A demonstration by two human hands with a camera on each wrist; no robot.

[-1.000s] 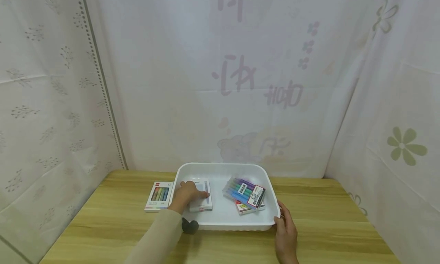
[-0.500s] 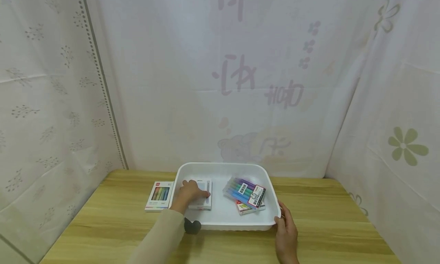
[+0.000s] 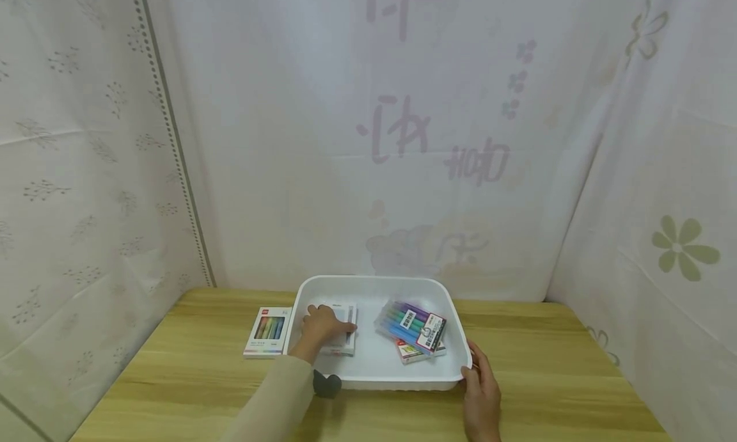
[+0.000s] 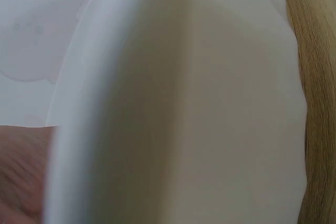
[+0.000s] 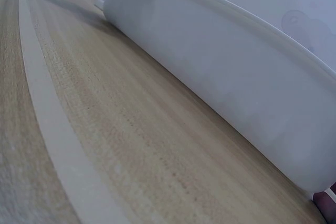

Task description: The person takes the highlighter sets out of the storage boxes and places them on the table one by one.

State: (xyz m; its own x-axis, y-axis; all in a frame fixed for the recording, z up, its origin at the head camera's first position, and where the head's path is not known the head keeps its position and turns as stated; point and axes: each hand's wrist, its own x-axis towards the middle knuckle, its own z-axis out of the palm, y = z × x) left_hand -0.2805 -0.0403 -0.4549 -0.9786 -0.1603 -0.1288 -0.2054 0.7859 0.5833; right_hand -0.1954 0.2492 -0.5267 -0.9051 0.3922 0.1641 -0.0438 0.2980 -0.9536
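Note:
In the head view, a white plastic tray (image 3: 368,365) stands on the table. Inside it on the left lies a flat white box (image 3: 348,347). My left hand (image 3: 322,330) reaches over the near left rim and grips this box, thumb along its right edge, fingers bent toward its left side. The palm hides much of the box. My right hand (image 3: 482,391) holds the tray's near right corner, thumb at the rim, other fingers outside the wall. The left wrist view is mostly filled by the tray wall (image 4: 236,103); the right wrist view shows its outer side (image 5: 226,72).
A clear pack of coloured markers (image 3: 403,323) lies in the tray's right half, on top of a smaller box (image 3: 410,354). Left of the tray, a white box with a coloured panel (image 3: 267,330) lies on the wooden table (image 3: 553,365). Printed curtains (image 3: 288,141) surround the table.
Little differs. The left forearm has shifted slightly to the right, while the hand stays on the white box. The right hand keeps its hold on the tray corner.

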